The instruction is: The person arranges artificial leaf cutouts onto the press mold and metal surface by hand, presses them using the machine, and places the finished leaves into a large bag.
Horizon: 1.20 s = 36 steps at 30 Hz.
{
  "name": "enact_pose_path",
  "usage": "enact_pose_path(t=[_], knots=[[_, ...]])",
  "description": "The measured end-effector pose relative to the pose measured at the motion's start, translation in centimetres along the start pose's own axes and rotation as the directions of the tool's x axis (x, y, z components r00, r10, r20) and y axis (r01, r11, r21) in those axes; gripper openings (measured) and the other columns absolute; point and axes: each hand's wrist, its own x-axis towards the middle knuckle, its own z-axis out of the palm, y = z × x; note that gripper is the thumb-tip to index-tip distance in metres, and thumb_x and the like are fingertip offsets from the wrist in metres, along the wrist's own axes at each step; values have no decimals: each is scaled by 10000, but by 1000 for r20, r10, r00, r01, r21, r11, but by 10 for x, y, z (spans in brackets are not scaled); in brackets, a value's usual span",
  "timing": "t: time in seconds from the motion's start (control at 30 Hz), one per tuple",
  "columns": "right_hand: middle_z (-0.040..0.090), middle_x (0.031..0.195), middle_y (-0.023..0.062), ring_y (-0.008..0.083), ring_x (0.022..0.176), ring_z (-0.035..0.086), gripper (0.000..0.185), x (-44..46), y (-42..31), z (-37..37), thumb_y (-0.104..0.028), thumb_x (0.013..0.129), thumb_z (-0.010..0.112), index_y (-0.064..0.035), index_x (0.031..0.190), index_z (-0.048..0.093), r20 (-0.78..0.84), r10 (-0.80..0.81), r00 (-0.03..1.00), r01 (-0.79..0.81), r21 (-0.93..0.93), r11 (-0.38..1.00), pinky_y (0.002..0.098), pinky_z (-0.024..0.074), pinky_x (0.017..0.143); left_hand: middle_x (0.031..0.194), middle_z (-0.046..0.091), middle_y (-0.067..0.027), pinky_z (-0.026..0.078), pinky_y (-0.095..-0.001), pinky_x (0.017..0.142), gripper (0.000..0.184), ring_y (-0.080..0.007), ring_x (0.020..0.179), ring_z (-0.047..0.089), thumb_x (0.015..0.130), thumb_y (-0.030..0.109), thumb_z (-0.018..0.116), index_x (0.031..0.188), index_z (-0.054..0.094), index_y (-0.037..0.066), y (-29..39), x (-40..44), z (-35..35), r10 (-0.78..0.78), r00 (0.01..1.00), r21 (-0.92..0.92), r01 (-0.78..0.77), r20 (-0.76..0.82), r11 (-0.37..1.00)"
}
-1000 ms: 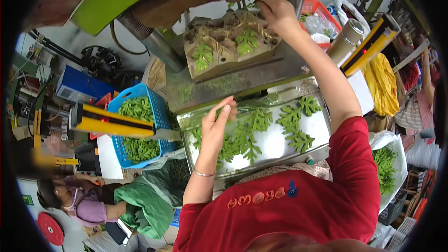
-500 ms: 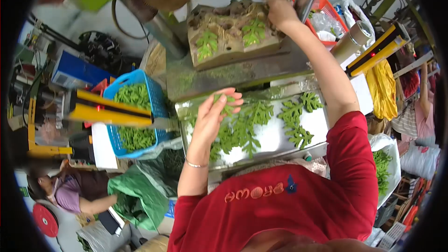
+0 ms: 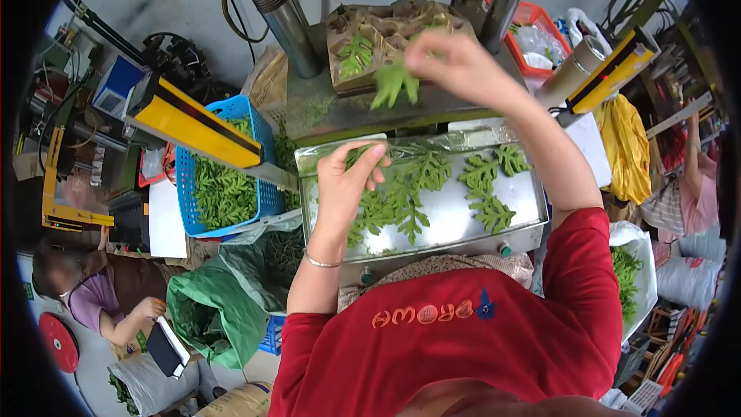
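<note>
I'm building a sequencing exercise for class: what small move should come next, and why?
Probably lower the leaf pinched in the right hand towards the metal tray: it hangs by the mould, and similar leaves lie in that tray.

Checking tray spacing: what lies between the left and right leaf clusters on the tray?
Between the left cluster and the right cluster, the head view shows only bare tray.

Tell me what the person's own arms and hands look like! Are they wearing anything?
The left hand and right hand have no gloves. A thin, shiny silver-coloured bangle circles the left forearm. Short red fabric sleeves cover the upper arms, part of a red shirt with orange lettering and a small blue motif.
</note>
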Motion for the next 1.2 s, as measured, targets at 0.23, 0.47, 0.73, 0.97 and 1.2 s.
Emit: enact_pose_path(t=[0.23, 0.47, 0.73, 0.97, 1.2], knots=[[611, 653, 61, 223, 623, 537, 178, 69, 113, -19, -215, 790, 601, -44, 780, 648, -438, 126, 890, -267, -278, 923, 303, 434, 609, 789, 650, -95, 384, -180, 472, 151, -106, 559, 540, 887, 89, 584, 998, 624, -7, -22, 38, 0, 16, 997, -258, -36, -78, 965], [644, 727, 91, 306, 603, 552, 208, 86, 168, -18, -218, 777, 596, -43, 863, 669, -403, -42, 914, -249, -641, 726, 336, 446, 586, 820, 649, -105, 397, -186, 478, 174, -130, 570, 554, 886, 79, 585, 1038, 606, -5, -22, 49, -17, -113, 992, -166, 102, -54, 981], [636, 974, 51, 222, 905, 555, 183, 9, 13, 20, -184, 785, 660, -35, 889, 637, 267, -123, 956, 187, -230, 955, 348, 409, 862, 792, 649, -101, 410, -189, 476, 138, -123, 573, 563, 841, 20, 628, 979, 631, 8, -21, 19, -29, -74, 997, -59, 75, 17, 995], [617, 778, 49, 219, 760, 537, 196, -20, -23, 39, -202, 786, 625, -16, 724, 630, 376, -302, 876, 417, -276, 866, 338, 441, 742, 809, 645, -104, 424, -201, 498, 193, -125, 607, 573, 837, 22, 639, 1028, 617, 12, -1, -6, -19, -145, 973, 115, 125, 180, 985], [629, 772, 27, 168, 656, 533, 189, 66, 16, 27, -186, 826, 609, -20, 736, 615, -104, 203, 974, -211, -73, 975, 319, 438, 682, 885, 638, -120, 450, -225, 601, 222, -142, 720, 593, 897, 96, 577, 1100, 587, 6, -17, 9, -40, -40, 999, -137, 37, -24, 990]])
